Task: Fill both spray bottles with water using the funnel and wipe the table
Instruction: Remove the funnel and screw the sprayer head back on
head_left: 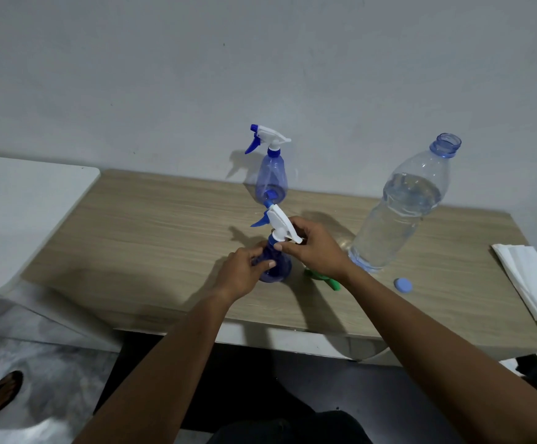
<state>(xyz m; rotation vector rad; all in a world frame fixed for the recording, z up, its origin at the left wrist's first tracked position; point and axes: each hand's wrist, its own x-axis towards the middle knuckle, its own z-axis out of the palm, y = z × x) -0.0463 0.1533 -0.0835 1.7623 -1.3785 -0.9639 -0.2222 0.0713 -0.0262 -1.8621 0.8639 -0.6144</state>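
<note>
A blue spray bottle (280, 267) stands near the middle of the wooden table (152, 238). My left hand (244, 272) grips its body. My right hand (315, 248) pinches its white and blue trigger head (278, 222) at the neck. A second spray bottle (272, 177), head on, stands upright farther back by the wall. The green funnel (328, 281) lies on the table, mostly hidden under my right wrist. A large open water bottle (401, 206), partly full, stands to the right.
The water bottle's blue cap (403, 285) lies near the front edge. A stack of white paper towels (536, 283) lies at the table's right end. A white surface (20, 213) adjoins the table on the left. The wall (260, 75) runs close behind.
</note>
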